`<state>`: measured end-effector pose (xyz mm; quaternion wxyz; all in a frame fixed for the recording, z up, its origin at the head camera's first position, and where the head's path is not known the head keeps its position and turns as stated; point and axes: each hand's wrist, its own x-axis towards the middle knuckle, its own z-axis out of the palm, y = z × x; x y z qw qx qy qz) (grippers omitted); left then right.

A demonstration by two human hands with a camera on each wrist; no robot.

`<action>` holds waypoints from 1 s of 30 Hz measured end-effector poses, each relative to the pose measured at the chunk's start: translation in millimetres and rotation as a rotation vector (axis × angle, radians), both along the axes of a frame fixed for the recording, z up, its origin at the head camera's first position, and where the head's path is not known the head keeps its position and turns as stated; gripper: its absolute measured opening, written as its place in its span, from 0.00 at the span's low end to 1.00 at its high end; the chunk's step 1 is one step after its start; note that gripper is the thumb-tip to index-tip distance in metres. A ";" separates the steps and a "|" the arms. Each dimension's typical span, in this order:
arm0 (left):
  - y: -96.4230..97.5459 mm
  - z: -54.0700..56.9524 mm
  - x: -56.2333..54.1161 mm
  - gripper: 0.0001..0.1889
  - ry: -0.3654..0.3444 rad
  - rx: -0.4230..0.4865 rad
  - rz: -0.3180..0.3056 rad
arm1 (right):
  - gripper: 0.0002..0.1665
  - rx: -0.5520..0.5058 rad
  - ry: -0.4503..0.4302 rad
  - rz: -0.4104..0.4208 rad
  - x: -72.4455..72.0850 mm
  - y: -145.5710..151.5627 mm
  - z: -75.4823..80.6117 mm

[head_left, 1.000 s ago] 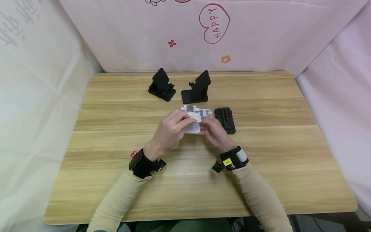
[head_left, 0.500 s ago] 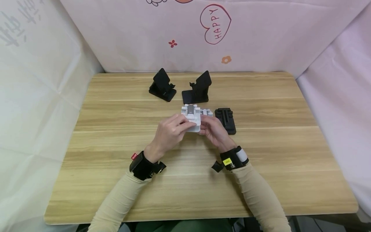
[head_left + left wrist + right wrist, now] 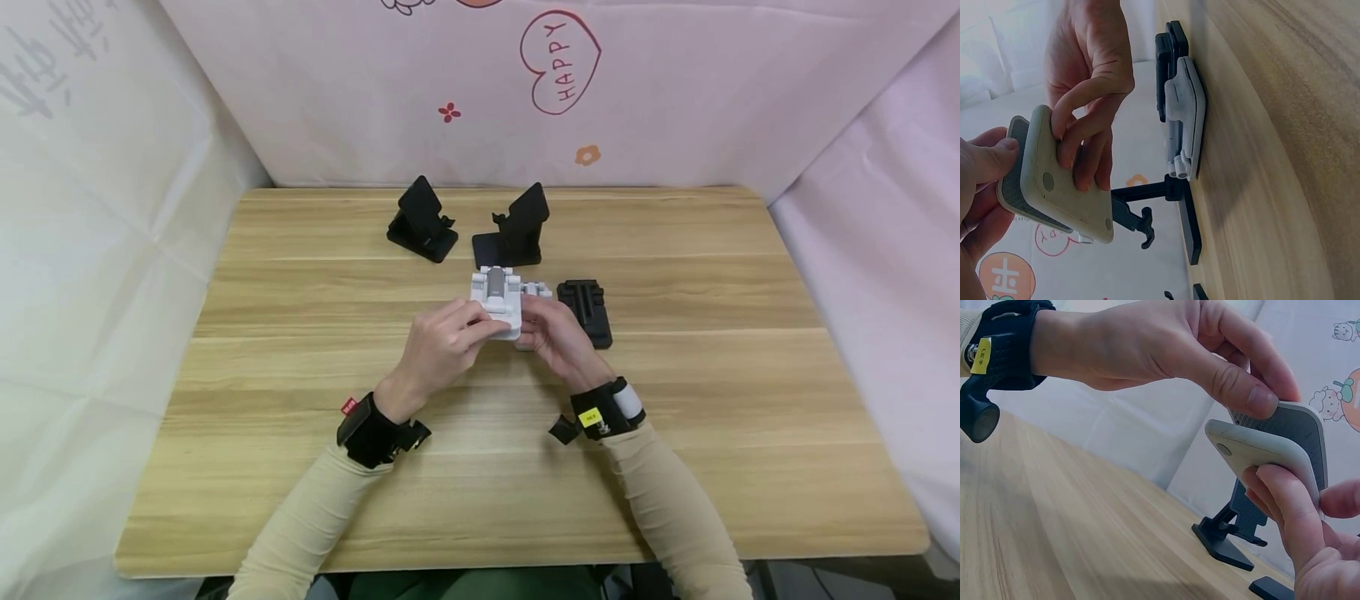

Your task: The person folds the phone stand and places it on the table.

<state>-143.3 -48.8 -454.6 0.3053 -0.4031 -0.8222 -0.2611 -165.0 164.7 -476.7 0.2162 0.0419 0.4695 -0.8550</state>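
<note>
At the left, a person's beige sleeve [image 3: 311,508] led to a black wristband [image 3: 372,432] with a red tag. Beyond that, toward the back of the wooden table [image 3: 300,333], a black stand [image 3: 422,221] stood unfolded, its panel leaning.

Nearer the person, the left hand [image 3: 441,340] was grasping a white stand [image 3: 497,292], pinching its upper plate; the thumb lay on the grey pad [image 3: 1300,431] of that plate's inner face.

The white stand was in the air above the table, between both hands and in front of the black pair at the back. Its long axis ran away from the person, nearly straight, with the hinge parts at the far end and the rounded plate end pointing back toward the person. Its two plates faced each other, slightly apart; the lower plate's underside, with its round feet [image 3: 1048,181], was turned toward the table.

Next, behind it, came another unfolded black stand [image 3: 519,233], panel tilted. Then a second white stand [image 3: 537,289] lay folded on the table, partly hidden by the right hand [image 3: 558,337], which was gripping the held stand's lower plate, fingers bent against the underside. Its wrist wore a black wristband with a yellow label.

Rightmost among the stands, a folded black stand [image 3: 588,315] lay flat, its long axis running near to far, near end angled slightly right.
</note>
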 end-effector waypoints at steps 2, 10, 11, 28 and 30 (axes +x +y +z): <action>0.3 -0.6 0.3 0.08 -0.010 0.006 0.000 | 0.16 0.004 0.003 0.004 0.2 0.4 0.2; 0.6 2.2 -0.3 0.06 -0.184 0.094 -0.040 | 0.20 0.030 0.023 0.003 0.7 2.1 2.1; 0.5 2.7 -0.7 0.06 -0.207 0.115 -0.051 | 0.20 0.037 0.029 0.006 0.7 2.2 2.1; -6.2 -6.1 -10.0 0.17 -0.617 0.568 -0.009 | 0.29 0.056 0.061 0.039 3.9 4.3 1.2; -6.6 -7.6 -10.5 0.20 -0.662 0.595 -0.014 | 0.29 0.055 0.063 0.036 4.1 4.2 0.9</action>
